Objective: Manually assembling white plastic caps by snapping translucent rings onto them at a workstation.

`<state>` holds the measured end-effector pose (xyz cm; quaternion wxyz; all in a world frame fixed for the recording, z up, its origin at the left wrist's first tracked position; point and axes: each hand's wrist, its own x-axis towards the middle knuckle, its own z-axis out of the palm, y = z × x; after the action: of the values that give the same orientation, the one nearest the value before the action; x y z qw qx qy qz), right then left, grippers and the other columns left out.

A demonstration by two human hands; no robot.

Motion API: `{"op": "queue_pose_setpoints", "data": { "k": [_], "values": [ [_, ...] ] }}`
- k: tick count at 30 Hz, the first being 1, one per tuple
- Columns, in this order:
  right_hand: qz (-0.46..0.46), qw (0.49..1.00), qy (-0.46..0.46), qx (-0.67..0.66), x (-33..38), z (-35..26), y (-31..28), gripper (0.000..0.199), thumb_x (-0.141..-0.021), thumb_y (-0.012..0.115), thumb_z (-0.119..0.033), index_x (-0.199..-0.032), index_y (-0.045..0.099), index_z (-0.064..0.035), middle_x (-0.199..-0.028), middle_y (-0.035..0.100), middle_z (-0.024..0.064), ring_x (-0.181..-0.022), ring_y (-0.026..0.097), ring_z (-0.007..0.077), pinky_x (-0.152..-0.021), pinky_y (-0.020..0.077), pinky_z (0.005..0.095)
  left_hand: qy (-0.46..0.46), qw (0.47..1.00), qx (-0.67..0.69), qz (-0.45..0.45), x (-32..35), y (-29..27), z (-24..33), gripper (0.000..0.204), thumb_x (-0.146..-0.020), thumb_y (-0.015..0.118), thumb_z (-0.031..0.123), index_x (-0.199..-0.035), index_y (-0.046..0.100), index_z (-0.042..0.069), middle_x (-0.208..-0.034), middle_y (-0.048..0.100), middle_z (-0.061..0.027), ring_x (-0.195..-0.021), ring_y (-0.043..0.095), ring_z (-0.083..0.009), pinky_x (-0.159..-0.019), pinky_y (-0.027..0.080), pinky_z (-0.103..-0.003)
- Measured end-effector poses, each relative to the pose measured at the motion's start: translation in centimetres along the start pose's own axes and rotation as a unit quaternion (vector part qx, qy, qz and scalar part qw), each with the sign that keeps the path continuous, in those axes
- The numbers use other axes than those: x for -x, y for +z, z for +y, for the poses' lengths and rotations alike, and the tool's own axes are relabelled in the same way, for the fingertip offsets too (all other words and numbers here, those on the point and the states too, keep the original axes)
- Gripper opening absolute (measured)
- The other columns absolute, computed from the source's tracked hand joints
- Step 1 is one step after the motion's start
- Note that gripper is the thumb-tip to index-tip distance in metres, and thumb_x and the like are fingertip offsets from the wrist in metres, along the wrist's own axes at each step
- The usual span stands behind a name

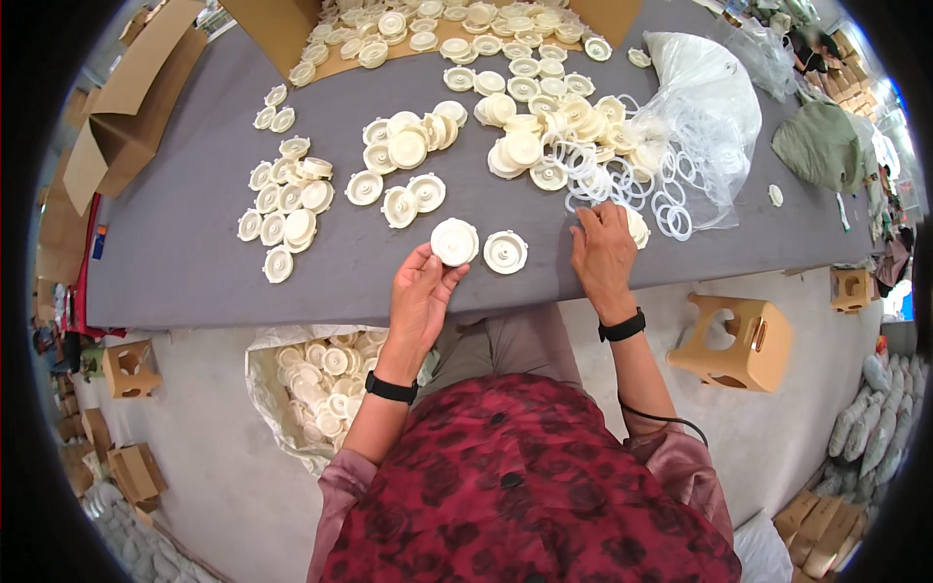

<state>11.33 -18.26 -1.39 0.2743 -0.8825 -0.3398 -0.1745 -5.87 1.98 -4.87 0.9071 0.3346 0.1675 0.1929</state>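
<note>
Cream plastic discs, round and ridged with a raised hub, lie scattered in heaps over a wide grey worktop (175,262), which looks soft and matte. An open cardboard box (282,29) at the far edge spills more. A crinkled clear bag (714,97) on the right sheds thin white rings (671,209). The left hand (423,291) holds one disc (454,241) upright at the near edge, fingers closed around its rim. A second disc (505,252) lies flat just beside it. The right hand (604,255) rests on the worktop, fingers spread narrowly, pressing among the rings; whether it pinches one, I cannot tell. So near the edge, a loosened disc could probably roll off onto the floor.
</note>
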Motion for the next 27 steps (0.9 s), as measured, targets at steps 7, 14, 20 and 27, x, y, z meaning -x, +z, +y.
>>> {"op": "queue_pose_setpoints", "data": {
  "k": [7,14,20,27],
  "values": [
    [-0.024,0.999,-0.008,0.042,-0.2,1.9,0.9,0.01,-0.08,0.067,-0.003,-0.082,0.058,-0.0033,-0.087,0.052,0.0113,-0.087,0.053,0.0303,-0.07,0.0467,0.0428,0.004,1.0,0.008,-0.028,0.2,-0.1,0.0,0.024,-0.098,0.06,0.011,-0.118,0.056,0.001,-0.113,0.065,-0.0104,-0.103,0.065,-0.0202,-0.092,0.055,-0.037],
    [-0.054,0.996,-0.071,-0.008,-1.9,1.8,-0.3,0.005,-0.081,0.066,-0.002,-0.082,0.061,-0.0027,-0.081,0.054,0.0096,-0.08,0.056,0.0272,-0.066,0.0473,0.0393,-0.002,0.999,0.005,-0.033,0.4,0.2,0.1,0.021,-0.097,0.06,0.009,-0.116,0.057,0.0,-0.11,0.067,-0.0102,-0.096,0.065,-0.0174,-0.087,0.055,-0.034],
    [-0.099,0.877,0.204,-0.424,-2.1,-0.4,-1.8,0.006,-0.085,0.07,-0.007,-0.088,0.071,-0.0014,-0.076,0.065,0.0004,-0.063,0.054,0.0076,-0.057,0.0425,0.0225,-0.019,0.999,-0.02,-0.024,1.0,1.1,0.0,0.015,-0.095,0.063,0.009,-0.108,0.06,0.001,-0.102,0.069,-0.0078,-0.087,0.066,-0.0142,-0.078,0.055,-0.029],
    [-0.148,0.729,0.278,-0.607,-0.1,-3.7,-1.9,0.012,-0.09,0.071,-0.01,-0.092,0.071,0.0012,-0.078,0.067,0.003,-0.062,0.054,0.0048,-0.052,0.04,0.0177,-0.048,0.998,-0.04,-0.021,2.7,1.9,-0.7,0.017,-0.095,0.064,0.011,-0.108,0.061,0.001,-0.099,0.069,-0.008,-0.085,0.065,-0.0133,-0.076,0.055,-0.027]
  ]
}}
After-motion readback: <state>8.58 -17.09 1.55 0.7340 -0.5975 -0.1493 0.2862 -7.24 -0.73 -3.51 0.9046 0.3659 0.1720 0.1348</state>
